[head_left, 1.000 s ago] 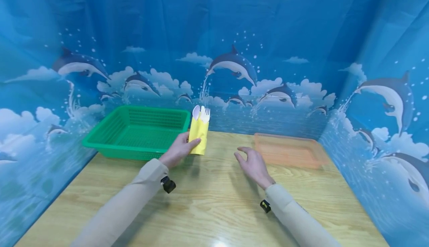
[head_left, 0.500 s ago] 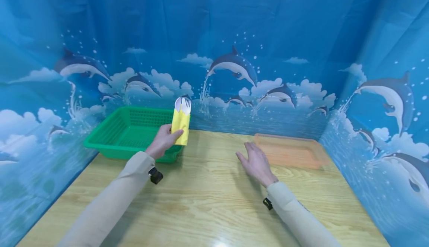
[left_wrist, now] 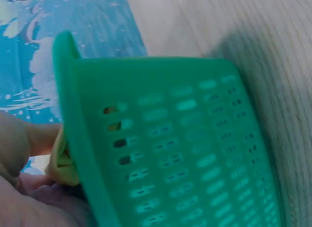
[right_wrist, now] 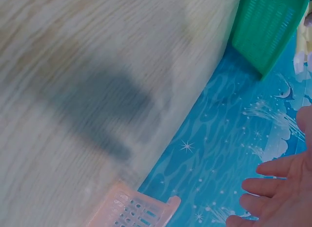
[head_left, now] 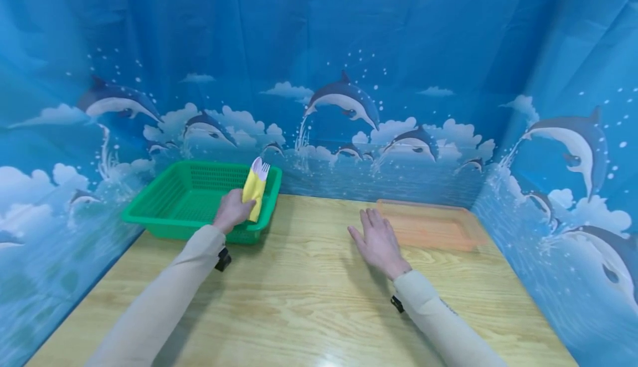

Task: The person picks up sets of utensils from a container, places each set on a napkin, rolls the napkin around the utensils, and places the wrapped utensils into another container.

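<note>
My left hand (head_left: 233, 210) grips a yellow cutlery pouch (head_left: 252, 194), its thumb across the front. A pale spoon (head_left: 256, 165) and a white fork (head_left: 264, 171) stick out of the pouch's top. The pouch is tilted over the right side of a green plastic basket (head_left: 169, 227). In the left wrist view a bit of the yellow pouch (left_wrist: 62, 161) shows between the fingers behind the basket's rim. My right hand (head_left: 380, 245) is held over the table with fingers extended, holding nothing, just left of an orange tray (head_left: 423, 237).
The basket stands at the back left of the wooden table (head_left: 309, 300), the orange tray at the back right. A blue curtain (head_left: 299, 35) printed with dolphins encloses the back and both sides.
My left hand has carried the pouch left and over the basket, tilting it. The fingers of my right hand have straightened; that hand stays in nearly the same place.
</note>
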Demonstrator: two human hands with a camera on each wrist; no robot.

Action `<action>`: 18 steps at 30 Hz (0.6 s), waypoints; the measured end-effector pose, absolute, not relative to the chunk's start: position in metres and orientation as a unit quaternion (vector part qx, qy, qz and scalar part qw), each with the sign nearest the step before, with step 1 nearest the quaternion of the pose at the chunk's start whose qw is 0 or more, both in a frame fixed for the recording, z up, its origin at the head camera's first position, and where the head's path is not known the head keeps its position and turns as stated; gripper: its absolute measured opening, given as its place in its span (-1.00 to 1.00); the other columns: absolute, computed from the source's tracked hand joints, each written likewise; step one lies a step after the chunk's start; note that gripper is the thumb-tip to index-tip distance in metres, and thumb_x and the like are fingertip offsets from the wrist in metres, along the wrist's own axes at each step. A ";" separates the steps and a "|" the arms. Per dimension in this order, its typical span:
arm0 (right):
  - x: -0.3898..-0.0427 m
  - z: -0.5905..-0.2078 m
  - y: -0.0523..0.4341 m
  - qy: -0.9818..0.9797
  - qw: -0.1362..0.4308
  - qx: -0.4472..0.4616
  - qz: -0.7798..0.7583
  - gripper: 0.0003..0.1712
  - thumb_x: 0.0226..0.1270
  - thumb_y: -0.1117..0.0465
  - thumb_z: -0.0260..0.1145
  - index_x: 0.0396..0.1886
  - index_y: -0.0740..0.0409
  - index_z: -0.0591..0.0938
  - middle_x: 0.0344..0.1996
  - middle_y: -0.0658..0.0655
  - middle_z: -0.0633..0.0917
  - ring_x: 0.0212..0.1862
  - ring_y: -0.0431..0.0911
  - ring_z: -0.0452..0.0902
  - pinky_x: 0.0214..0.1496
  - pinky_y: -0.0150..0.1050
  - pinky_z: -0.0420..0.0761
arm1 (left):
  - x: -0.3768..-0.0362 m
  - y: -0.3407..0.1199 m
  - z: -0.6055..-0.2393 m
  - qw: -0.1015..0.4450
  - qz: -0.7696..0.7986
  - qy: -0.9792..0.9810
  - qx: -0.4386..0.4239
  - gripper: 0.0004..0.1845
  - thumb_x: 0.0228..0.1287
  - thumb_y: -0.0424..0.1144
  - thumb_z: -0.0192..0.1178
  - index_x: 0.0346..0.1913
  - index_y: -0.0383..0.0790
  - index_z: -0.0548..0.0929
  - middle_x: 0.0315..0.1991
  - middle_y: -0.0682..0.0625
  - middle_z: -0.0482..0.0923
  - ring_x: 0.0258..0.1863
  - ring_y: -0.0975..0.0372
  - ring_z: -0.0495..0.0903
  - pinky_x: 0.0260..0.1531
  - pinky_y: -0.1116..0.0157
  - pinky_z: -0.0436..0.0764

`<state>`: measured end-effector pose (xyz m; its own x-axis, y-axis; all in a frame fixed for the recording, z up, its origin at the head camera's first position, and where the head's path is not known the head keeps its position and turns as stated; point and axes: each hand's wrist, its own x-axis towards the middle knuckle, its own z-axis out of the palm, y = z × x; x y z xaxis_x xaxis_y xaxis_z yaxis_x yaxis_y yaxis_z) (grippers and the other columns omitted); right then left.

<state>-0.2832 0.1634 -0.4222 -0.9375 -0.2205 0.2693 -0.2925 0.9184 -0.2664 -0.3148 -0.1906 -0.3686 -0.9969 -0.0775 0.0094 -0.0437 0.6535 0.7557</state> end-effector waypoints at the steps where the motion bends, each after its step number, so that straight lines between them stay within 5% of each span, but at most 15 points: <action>1: -0.283 -0.423 0.163 -0.973 0.115 0.131 0.151 -0.16 0.54 -0.26 -0.16 0.49 0.31 0.19 0.48 0.36 0.18 0.53 0.22 0.00 0.53 0.22 0.03 | -0.316 -0.191 -0.370 0.020 -0.403 -0.914 0.035 -0.68 0.45 -0.23 0.04 0.02 -0.47 0.47 -0.34 -0.19 0.51 -0.49 0.18 0.48 -0.59 0.35 0.46; 7: -0.280 -0.427 0.161 -0.973 0.101 0.136 0.156 -0.14 0.55 -0.25 -0.17 0.48 0.36 0.16 0.48 0.37 0.17 0.53 0.24 -0.01 0.53 0.21 0.02 | -0.326 -0.190 -0.378 0.016 -0.342 -0.939 0.038 -0.76 0.36 -0.29 0.05 -0.14 -0.48 0.44 -0.38 -0.17 0.42 -0.46 0.12 0.42 -0.56 0.33 0.42; 18: -0.277 -0.430 0.159 -0.972 0.083 0.150 0.163 -0.17 0.56 -0.22 -0.16 0.47 0.38 0.19 0.50 0.37 0.13 0.54 0.23 -0.04 0.53 0.25 -0.08 | -0.343 -0.189 -0.381 -0.054 -0.292 -0.954 0.039 -0.76 0.17 -0.45 -0.08 -0.11 -0.47 0.45 -0.40 -0.15 0.38 -0.46 0.14 0.38 -0.53 0.35 0.40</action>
